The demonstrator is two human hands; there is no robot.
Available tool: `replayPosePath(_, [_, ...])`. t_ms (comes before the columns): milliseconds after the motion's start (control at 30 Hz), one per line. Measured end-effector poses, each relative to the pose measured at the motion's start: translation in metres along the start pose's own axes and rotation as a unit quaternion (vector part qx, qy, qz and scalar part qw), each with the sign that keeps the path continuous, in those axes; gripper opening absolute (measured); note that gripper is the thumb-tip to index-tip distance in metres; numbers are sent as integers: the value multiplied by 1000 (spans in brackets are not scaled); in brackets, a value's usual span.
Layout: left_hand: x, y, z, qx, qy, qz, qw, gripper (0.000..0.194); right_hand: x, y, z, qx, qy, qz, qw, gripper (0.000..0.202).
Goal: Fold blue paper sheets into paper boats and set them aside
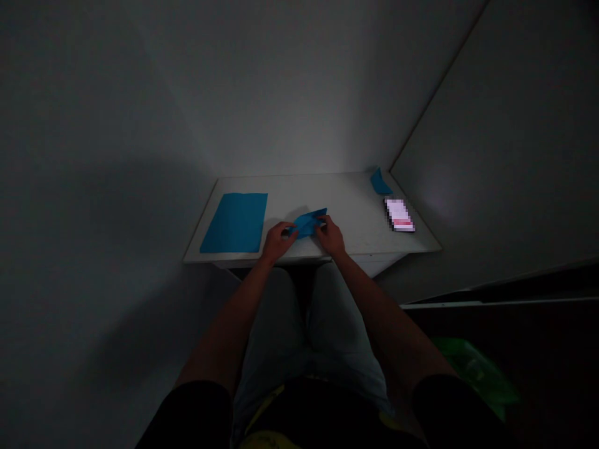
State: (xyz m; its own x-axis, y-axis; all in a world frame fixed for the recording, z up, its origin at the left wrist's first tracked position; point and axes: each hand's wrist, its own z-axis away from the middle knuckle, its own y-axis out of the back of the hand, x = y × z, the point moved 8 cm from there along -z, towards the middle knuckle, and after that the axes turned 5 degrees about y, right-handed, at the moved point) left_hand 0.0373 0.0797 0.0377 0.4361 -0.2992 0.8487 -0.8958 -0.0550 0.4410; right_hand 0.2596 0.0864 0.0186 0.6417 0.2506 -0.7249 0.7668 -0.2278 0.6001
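Observation:
A small folded piece of blue paper (306, 224) is held between both hands, just above the front middle of the white table. My left hand (279, 240) pinches its left end between thumb and fingers. At the right end, my right hand (330, 236) grips the paper, fingers bent over it. One corner of the paper points up to the right. Flat on the left part of the table lies a larger blue sheet (236, 222).
The white table (349, 215) stands against walls at the back and right. A folded blue paper piece (380, 182) sits at its back right corner, with a lit phone (399, 216) in front of it. A green translucent object (477, 371) is low at the right.

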Motion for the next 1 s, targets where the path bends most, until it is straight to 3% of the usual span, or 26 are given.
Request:
replayPosePath(233, [-10,-2,1,-29,61,76,995,39,-20,-3,8,-59,47,0,997,38])
replayPosePath(700, [-29,-17,-14,-39,148,158,975,56,-25,-6,14,-105,70,-15,992,49])
replayPosePath(867, [-25,-16,-14,-29,142,147,978,51,-19,-4,8,-60,60,-33,996,53])
replayPosePath(1000, [-21,-19,-11,-65,127,182,973,47,-12,3,-2,9,70,-46,996,56])
